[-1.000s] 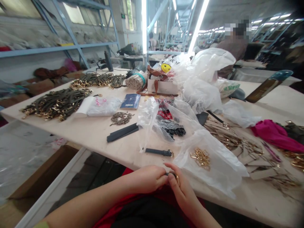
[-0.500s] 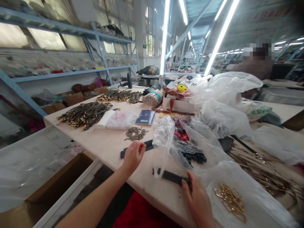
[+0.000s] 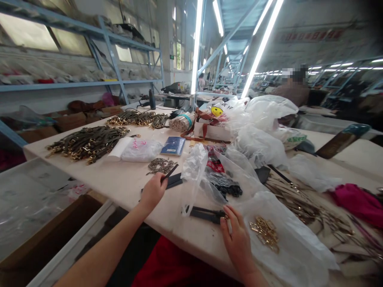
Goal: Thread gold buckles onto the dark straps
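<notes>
My left hand [image 3: 153,191] pinches a thin dark strap [image 3: 170,172], lifting one end off a small stack of dark straps [image 3: 173,181] on the pale table [image 3: 119,181]. My right hand [image 3: 236,239] lies near the table's front edge, fingers spread, its fingertips resting at the end of finished dark straps with a gold buckle [image 3: 206,214]. Just right of that hand, a clear plastic bag holds gold buckles [image 3: 265,233]. A clear bag with small black parts [image 3: 224,185] stands between my hands.
Piles of dark straps with gold hardware [image 3: 86,143] lie at the far left. A blue booklet [image 3: 172,146], a white packet [image 3: 134,149], a heap of small metal pieces [image 3: 160,165] and plastic bags [image 3: 263,123] crowd the middle. A person sits far right. Cardboard boxes stand below the table.
My left hand closed on a thin dark strap and raised its end. My right hand slid slightly along the buckled straps. The view shifted a little to the right.
</notes>
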`<state>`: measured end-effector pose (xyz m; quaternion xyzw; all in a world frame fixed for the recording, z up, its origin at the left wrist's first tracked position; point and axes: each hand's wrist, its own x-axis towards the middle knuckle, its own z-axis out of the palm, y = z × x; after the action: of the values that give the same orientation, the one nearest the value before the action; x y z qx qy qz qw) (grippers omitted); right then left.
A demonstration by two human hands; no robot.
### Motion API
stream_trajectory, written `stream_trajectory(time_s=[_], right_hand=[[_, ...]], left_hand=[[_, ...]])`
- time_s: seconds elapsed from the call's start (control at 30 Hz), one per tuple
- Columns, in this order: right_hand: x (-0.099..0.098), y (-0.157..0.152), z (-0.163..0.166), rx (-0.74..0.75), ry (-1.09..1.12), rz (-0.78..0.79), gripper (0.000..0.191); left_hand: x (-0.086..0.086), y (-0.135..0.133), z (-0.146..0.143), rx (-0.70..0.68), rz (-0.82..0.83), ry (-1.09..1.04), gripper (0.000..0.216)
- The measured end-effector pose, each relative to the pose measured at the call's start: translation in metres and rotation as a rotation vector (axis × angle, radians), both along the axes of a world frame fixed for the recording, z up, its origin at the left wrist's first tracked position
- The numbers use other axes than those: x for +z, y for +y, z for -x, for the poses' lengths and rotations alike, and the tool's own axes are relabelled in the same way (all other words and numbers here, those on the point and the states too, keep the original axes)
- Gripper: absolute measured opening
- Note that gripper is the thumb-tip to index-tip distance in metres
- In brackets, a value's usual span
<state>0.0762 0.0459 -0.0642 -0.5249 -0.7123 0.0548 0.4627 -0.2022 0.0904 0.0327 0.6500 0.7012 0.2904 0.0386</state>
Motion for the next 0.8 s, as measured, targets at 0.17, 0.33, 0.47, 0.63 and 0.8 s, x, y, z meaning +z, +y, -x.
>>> stream_trajectory(time_s=[0.17, 0.33, 0.47, 0.63, 0.8], right_hand=[[0.043, -0.012, 0.006, 0.153, 0.394, 0.265, 0.033], [0.074, -0.016, 0.004, 0.298, 0.691, 0.586, 0.029], [0.071, -0.013, -0.011, 0.253, 0.749, 0.622, 0.028], [0.066, -0.017, -0.009, 0.276, 0.767, 0.704, 0.035], [0.06, -0.016, -0.009, 0.254, 0.727, 0.769, 0.032]], left_hand=[[0.015, -0.066, -0.053, -0.439, 0.498, -0.87, 0.021], [-0.001, -0.106, -0.108, -0.524, 0.968, -1.391, 0.027], [-0.007, -0.108, -0.119, -0.472, 1.044, -1.502, 0.032], [-0.005, -0.104, -0.121, -0.45, 1.044, -1.518, 0.034], [-0.005, -0.105, -0.126, -0.432, 1.079, -1.526, 0.035]])
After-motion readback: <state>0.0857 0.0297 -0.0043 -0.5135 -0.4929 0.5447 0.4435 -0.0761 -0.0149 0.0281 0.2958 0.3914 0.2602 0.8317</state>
